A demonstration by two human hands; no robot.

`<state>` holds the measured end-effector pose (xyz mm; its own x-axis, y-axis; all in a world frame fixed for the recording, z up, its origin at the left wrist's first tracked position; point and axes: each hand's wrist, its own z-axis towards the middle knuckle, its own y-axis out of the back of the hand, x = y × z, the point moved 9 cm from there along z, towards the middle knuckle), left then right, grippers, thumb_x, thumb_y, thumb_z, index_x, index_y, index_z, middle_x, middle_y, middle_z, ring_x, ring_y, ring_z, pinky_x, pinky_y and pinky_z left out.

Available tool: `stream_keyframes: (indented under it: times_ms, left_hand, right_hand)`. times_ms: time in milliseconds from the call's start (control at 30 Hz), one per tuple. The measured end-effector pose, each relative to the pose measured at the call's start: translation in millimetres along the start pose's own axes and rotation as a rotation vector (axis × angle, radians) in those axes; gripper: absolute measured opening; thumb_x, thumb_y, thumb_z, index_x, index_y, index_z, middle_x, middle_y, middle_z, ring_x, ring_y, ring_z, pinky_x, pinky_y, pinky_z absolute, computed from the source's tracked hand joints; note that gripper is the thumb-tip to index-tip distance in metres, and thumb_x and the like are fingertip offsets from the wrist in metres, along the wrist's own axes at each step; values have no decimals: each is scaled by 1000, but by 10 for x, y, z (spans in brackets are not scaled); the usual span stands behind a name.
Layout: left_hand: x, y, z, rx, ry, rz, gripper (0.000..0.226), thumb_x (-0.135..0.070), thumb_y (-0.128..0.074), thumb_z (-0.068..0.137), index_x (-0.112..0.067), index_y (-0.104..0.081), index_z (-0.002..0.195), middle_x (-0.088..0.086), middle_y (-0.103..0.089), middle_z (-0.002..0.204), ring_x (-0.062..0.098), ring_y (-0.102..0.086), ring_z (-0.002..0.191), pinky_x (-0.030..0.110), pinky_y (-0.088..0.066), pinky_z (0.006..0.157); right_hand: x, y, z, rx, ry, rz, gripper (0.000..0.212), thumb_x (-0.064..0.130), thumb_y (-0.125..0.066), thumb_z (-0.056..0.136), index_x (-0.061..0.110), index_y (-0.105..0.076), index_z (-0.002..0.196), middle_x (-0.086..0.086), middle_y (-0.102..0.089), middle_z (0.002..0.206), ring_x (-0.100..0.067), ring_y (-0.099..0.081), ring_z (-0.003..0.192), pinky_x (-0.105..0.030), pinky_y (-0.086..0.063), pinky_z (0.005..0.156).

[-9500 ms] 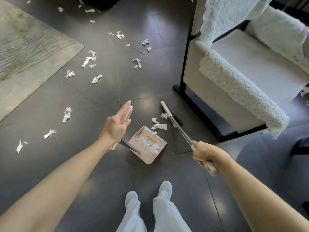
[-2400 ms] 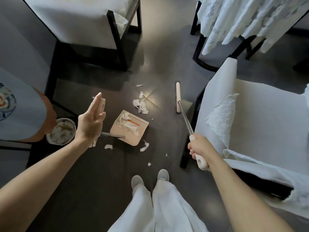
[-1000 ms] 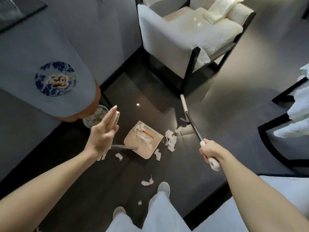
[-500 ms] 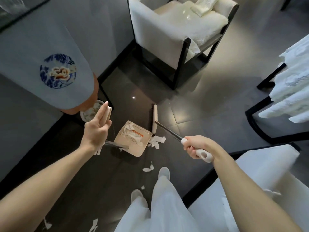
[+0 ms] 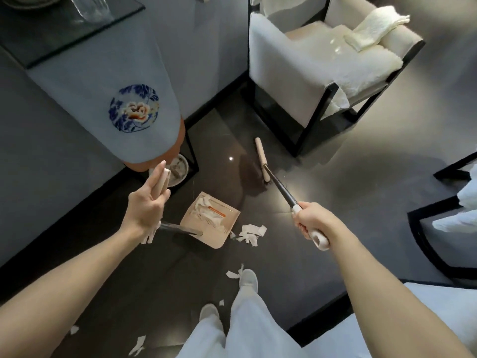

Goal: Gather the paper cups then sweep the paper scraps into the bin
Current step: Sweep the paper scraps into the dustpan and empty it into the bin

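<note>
Paper scraps [image 5: 249,232] in a small heap on the dark floor, just beside the open lip of the dustpan [image 5: 211,236] and not yet in it; more white shreds already inside the pan toward its back wall. Further loose pieces by the forward shoe [image 5: 249,280] and a few more well apart toward the lower left, all unswept. Broom [image 5: 262,158] with its head down at floor level beyond the heap, well apart from it, near the foot of the armchair [image 5: 309,81]; cannot tell whether the bristles touch the floor. Right hand [image 5: 309,223] wrapped round the pale grip at the end of the broom's handle, fingers curled fully about it. Left hand [image 5: 147,205] holding the top of the dustpan's long upright handle, fingers almost straight along it, thumb side pressed against it. Bin [image 5: 180,166] just beyond the left hand, half hidden under the hanging tablecloth [image 5: 103,73], with something pale inside, too blurred to tell whether cups or paper. No paper cups in sight on the floor, so that part judged done. Sweeping judged well along but unfinished: heap to be drawn into the pan, stragglers by the feet to be collected, pan yet to be tipped into the bin.
</note>
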<state>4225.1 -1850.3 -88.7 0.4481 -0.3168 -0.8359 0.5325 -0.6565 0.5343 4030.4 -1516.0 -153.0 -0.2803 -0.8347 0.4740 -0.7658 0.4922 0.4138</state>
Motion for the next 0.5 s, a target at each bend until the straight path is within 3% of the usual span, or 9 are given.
stream_keyframes:
  times_ms: [133, 233, 300, 367, 433, 500]
  left_hand:
    - [56, 76, -4, 23, -4, -13, 75, -7, -55, 95, -60, -27, 139, -25, -37, 139, -2, -36, 132, 23, -30, 107]
    - [121, 187, -120, 34, -12, -49, 80, -4, -54, 94, -72, -29, 128, -25, -38, 141, -5, -36, 132, 29, -31, 112]
    - [179, 294, -242, 46, -31, -67, 81, -3, -53, 94, -74, -29, 126, -21, -37, 145, -7, -35, 132, 26, -31, 111]
    - [262, 417, -416, 38, -61, -62, 78, -2, -53, 94, -65, -29, 134, -20, -37, 143, -19, -36, 123, 8, -31, 102]
    - [402, 575, -629, 16, -65, -96, 73, -1, -53, 94, -49, -29, 144, -21, -39, 138, -28, -37, 113, -5, -30, 90]
    - [572, 781, -917, 9, -58, -87, 71, -3, -54, 95, -47, -30, 145, -20, -40, 138, -19, -40, 118, -2, -33, 93]
  right_hand:
    - [-177, -115, 54, -42, -23, -219, 26, 1, -37, 82, 8, -51, 103, -12, -52, 67, -24, -47, 53, -26, -38, 51]
    - [-449, -407, -14, 51, -117, -170, 39, -3, -43, 82, 4, -48, 120, -15, -53, 76, -26, -51, 65, -31, -42, 61]
    - [-646, -681, -154, 133, -201, -41, 49, -5, -45, 84, 1, -43, 133, -11, -48, 70, -15, -51, 46, -21, -42, 49]
    - [-781, -963, -353, 155, -183, -58, 56, -6, -47, 86, -4, -35, 141, -5, -43, 69, -2, -46, 29, -14, -37, 34]
    - [-922, -1275, -593, 152, -154, -95, 60, -2, -50, 86, 1, -32, 143, -7, -48, 76, -5, -55, 43, -15, -44, 45]
    - [-1063, -1638, -875, 158, -151, -96, 57, 3, -53, 85, 10, -34, 139, -13, -53, 85, -21, -53, 66, -29, -45, 66]
